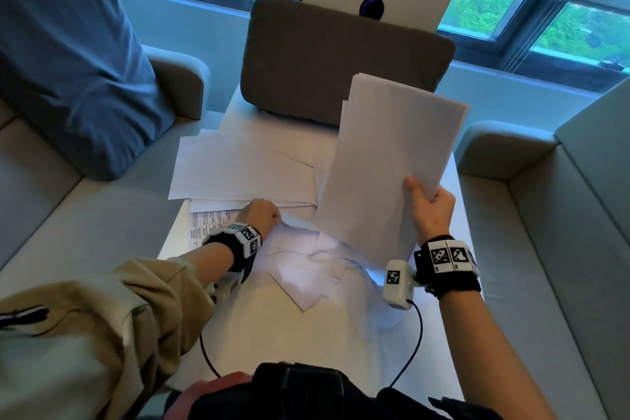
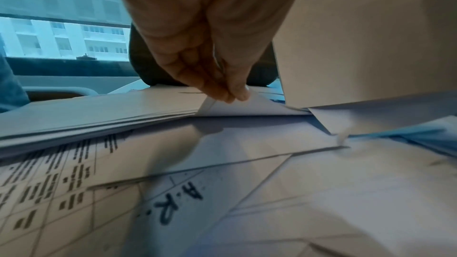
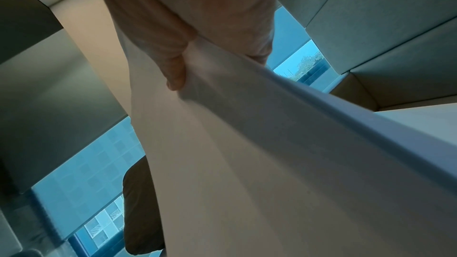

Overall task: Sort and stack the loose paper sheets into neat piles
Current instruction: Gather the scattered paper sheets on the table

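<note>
Right hand (image 1: 432, 208) grips gathered stack (image 1: 392, 160) at 3 o'clock; left hand (image 1: 260, 215) pinches sheet corner (image 2: 222, 105); scattered sheets (image 1: 245, 167) remain, perhaps half.

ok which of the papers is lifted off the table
The bundle gripped upright in the right hand; all the others lie flat on the table.

Sheets (image 1: 392, 160) white – one form (image 2: 49, 179) black-printed grid; cushion (image 1: 341, 61) brown-grey.
</note>
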The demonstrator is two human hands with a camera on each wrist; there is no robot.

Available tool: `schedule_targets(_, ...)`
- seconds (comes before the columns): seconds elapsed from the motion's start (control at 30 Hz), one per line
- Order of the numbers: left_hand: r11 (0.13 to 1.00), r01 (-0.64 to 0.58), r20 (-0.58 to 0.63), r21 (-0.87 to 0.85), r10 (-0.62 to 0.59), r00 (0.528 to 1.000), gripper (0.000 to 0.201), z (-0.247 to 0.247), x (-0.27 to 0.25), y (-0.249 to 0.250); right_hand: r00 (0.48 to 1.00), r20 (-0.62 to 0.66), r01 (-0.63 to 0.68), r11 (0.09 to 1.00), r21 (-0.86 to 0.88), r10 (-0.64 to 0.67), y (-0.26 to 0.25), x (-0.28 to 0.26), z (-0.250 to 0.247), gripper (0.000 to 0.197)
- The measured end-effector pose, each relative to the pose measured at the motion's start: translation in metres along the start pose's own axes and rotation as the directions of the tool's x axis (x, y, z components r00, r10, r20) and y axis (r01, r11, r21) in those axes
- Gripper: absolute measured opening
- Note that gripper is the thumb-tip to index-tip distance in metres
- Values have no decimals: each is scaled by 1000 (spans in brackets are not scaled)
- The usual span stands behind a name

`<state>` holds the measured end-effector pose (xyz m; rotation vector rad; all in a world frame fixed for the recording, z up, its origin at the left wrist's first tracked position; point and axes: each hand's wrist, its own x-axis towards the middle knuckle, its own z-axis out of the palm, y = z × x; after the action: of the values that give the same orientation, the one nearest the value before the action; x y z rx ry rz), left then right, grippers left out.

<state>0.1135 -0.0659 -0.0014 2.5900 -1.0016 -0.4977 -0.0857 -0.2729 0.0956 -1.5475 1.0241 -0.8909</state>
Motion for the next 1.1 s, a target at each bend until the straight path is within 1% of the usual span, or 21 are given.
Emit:
schedule_targets(0.03,1000,-14,-32,23,14,999,20,-1,0,1,1000,-6,10,1000,-4,-10,-1,1,-2,21)
schedule_targets(0.1,994,-99,-115,43,103,988,12,1,0,1,999,-18,42,999,-18,-43,-2,4,-6,16)
schedule_targets(0.17,973,-208,-190,96,223,956,6,4,-1,2,996,-39,76,997,-30,-77,-6,7,-10,10)
schedule_targets(0.2,959,-270,-226,91,284,932,4,6,0,3,995,-49,87,996,-29,-88,-7,10,-12,9)
schedule_targets(0.23,951,-309,-239,25,306,922,3,5,-1,7,994,-60,95,995,-22,-96,-9,13,-13,12)
schedule_targets(0.3,933,-332,-218,-136,298,929,7,0,-3,15,990,-95,110,994,12,-108,-14,18,-16,20)
schedule_targets(0.37,904,-358,-226,-231,308,924,11,-8,-4,25,979,-149,144,989,41,-136,-20,24,-21,20)
schedule_targets(0.43,855,-435,-285,-284,357,889,14,-18,-7,36,961,-215,193,978,76,-173,-26,28,-27,11)
schedule_targets(0.5,811,-506,-347,-294,403,847,15,-30,-11,49,934,-288,248,965,90,-213,-34,33,-35,4)
schedule_targets(0.57,793,-557,-422,-246,430,798,15,-42,-13,61,906,-356,273,959,81,-228,-39,39,-44,11)
schedule_targets(0.63,808,-557,-494,-191,411,766,18,-57,-14,72,892,-397,276,956,97,-217,-39,44,-54,14)
schedule_targets(0.7,828,-538,-565,-159,370,737,19,-75,-12,79,882,-413,281,957,76,-227,-38,45,-61,21)
schedule_targets(0.77,843,-517,-636,-150,318,703,17,-94,-9,82,880,-406,292,955,50,-248,-35,44,-65,13)
schedule_targets(0.83,856,-487,-679,-174,254,689,14,-112,-3,78,878,-414,291,954,69,-238,-33,43,-66,7)
schedule_targets(0.9,868,-456,-702,-199,198,684,12,-127,1,70,881,-411,307,944,117,-235,-32,44,-67,9)
schedule_targets(0.93,873,-442,-715,-208,173,677,13,-134,3,66,890,-395,304,943,138,-229,-32,46,-68,13)
schedule_targets(1.0,874,-433,-751,-220,131,647,13,-147,5,59,917,-324,296,941,163,-232,-33,46,-67,23)
schedule_targets(1.07,872,-439,-785,-219,110,610,14,-159,4,57,933,-224,317,939,133,-283,-35,41,-64,27)
schedule_targets(1.1,869,-448,-796,-210,114,594,14,-164,2,57,936,-162,330,938,104,-312,-37,38,-62,26)
